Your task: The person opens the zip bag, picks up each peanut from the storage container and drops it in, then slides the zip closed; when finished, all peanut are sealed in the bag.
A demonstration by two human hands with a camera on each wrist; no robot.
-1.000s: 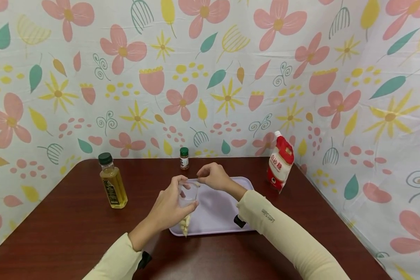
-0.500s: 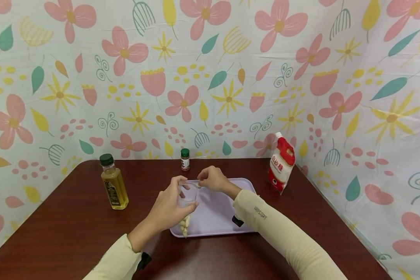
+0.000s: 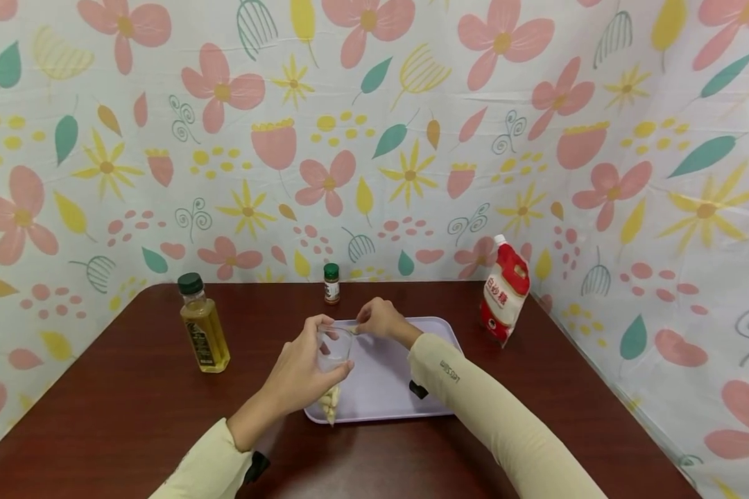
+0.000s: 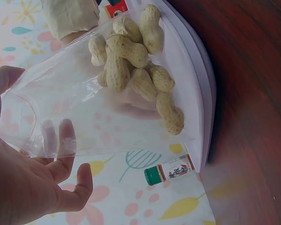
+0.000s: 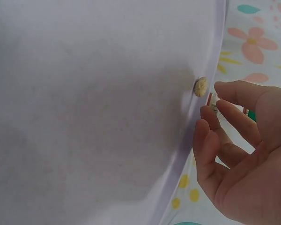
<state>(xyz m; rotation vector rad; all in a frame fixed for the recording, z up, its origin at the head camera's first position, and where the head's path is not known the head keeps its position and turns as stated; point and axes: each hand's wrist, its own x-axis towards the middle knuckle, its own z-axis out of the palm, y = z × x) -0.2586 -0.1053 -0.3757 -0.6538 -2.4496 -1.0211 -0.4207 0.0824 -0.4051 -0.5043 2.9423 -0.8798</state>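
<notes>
My left hand (image 3: pixel 302 364) holds a clear plastic bag (image 3: pixel 333 350) by its mouth, the thumb and fingers spread round the opening. Several unshelled peanuts (image 4: pixel 131 56) lie bunched in the bottom of the bag, at the tray's left end. Over the far rim of the pale purple tray (image 3: pixel 387 374) is my right hand (image 3: pixel 381 320), its fingers loosely bent and thumb close to the index finger. A single peanut (image 5: pixel 201 86) sits at the rim just off those fingertips; a small gap shows in the right wrist view.
An oil bottle (image 3: pixel 206 333) with a dark green cap stands on the left of the brown table (image 3: pixel 125 402). A small green-capped spice jar (image 3: pixel 331 285) is behind the tray. To the right stands a red and white sugar pouch (image 3: pixel 504 294). Flowered cloth (image 3: pixel 374 173) hangs behind.
My right forearm has shifted a little left, with the hand staying by the bag's mouth at the far rim. The left hand and bag stay nearly still.
</notes>
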